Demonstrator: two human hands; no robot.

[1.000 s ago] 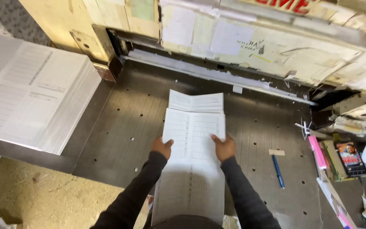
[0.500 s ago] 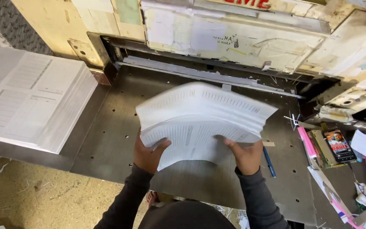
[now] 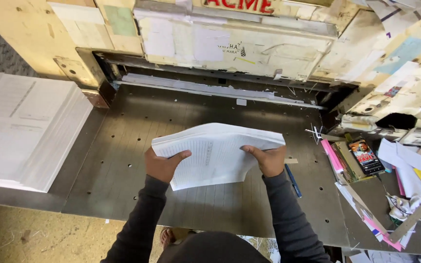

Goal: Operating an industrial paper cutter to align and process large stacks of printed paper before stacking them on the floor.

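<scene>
Two hands, left hand (image 3: pixel 162 165), right hand (image 3: pixel 269 159), fingers clamping bowed white paper stack (image 3: pixel 218 153), perforated grey metal table (image 3: pixel 137 122)

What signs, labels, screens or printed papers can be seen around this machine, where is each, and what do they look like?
Red block lettering: top edge of the machine, on cream.
Taped paper notes: machine front, white, one green.
Phone: right of the table, lit colourful screen.
Printed sheets: held by both hands, white, ruled.
Paper stack: left, white.
</scene>
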